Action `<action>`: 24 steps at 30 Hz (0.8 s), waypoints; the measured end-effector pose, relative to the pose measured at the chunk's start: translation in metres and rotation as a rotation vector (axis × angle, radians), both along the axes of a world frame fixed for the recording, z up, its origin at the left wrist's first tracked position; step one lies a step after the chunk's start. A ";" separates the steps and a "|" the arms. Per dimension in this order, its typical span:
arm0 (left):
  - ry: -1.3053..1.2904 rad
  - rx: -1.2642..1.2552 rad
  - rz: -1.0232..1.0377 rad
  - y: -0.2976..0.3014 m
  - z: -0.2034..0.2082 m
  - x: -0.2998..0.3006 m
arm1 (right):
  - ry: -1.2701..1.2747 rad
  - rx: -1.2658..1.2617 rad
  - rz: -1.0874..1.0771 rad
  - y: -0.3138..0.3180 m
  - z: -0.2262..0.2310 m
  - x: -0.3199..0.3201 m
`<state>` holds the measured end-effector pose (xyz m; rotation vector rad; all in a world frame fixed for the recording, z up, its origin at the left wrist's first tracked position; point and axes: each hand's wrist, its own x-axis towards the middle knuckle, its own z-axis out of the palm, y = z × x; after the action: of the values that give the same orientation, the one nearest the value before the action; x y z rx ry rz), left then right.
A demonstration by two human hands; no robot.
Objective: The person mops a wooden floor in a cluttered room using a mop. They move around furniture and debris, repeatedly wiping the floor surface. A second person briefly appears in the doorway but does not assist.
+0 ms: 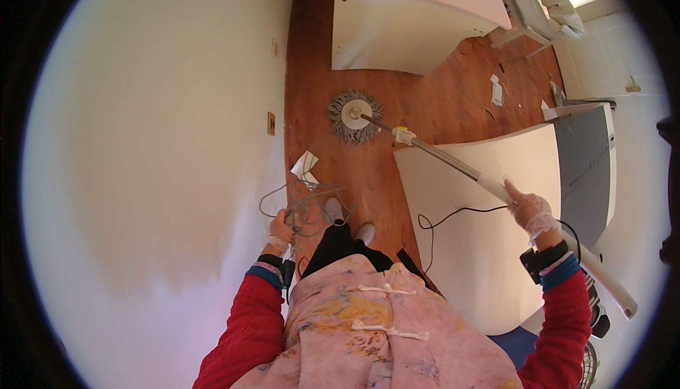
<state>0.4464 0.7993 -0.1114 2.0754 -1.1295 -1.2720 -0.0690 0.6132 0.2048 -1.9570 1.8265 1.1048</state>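
A broad off-white wall [163, 141] fills the left of the frame, with a small brown socket plate [271, 123] near its right edge. At the lower left of centre, the person's left hand [280, 230], in a thin translucent glove, curls its fingers around part of a loose tangle of grey cord [312, 212]; the loops spread to its right, above the reddish-brown wooden floor [382, 169]. A folded white paper [304, 167] lies just above the tangle. Further right, two pale shoes [365, 233] stand at the lower centre, while the round mop head [349, 116] of grey strands and a white disc rests on the floor at upper centre, below a white furniture panel [379, 31]. From there the long metal-and-white mop handle [453, 162] slants down to the lower right, over a curved cream board [474, 247] and a thin black cable [464, 209]. The gloved right hand [531, 213] closes its fingers around the handle's white upper section. White scraps [497, 93] litter the floor at upper right, near a pale chair [525, 10]; a flat grey panel [584, 166] lies at the right.
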 end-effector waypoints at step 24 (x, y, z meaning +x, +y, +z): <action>0.074 -0.052 0.007 0.011 -0.014 0.013 | 0.027 -0.013 0.058 -0.067 0.009 0.086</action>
<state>0.4590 0.8098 -0.1256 1.9766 -1.1098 -1.2907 0.0170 0.5457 0.2138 -2.0244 1.8055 1.1451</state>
